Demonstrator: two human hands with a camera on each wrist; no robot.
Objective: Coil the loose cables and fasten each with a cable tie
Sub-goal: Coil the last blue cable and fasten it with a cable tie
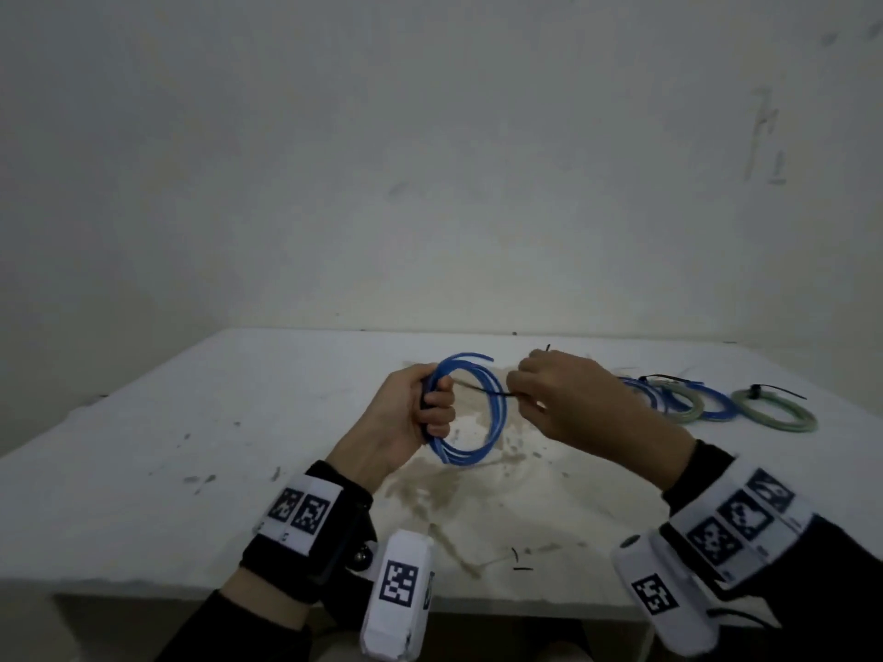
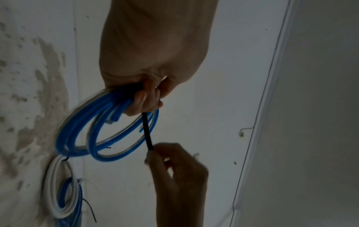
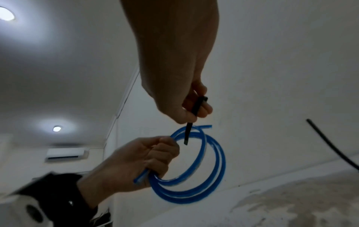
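Observation:
My left hand (image 1: 420, 413) grips a coiled blue cable (image 1: 482, 446) upright above the table, fingers curled round its left side; the same coil (image 3: 211, 169) and fist (image 3: 147, 159) show in the right wrist view. My right hand (image 1: 540, 389) pinches a thin black cable tie (image 1: 482, 388), whose strip runs leftward through the coil's opening toward my left fist. In the left wrist view the tie (image 2: 146, 133) stretches between my left fingers (image 2: 143, 101) and the right fingertips (image 2: 155, 153). The tie's free tip (image 3: 186, 142) hangs inside the loop.
Several coiled cables, blue (image 1: 712, 408) and pale green (image 1: 774, 413), lie tied at the table's right with black tie tails sticking out. The white table (image 1: 191, 422) is stained brown in the middle (image 1: 478, 508). Small black tie offcuts (image 1: 518, 561) lie near the front edge.

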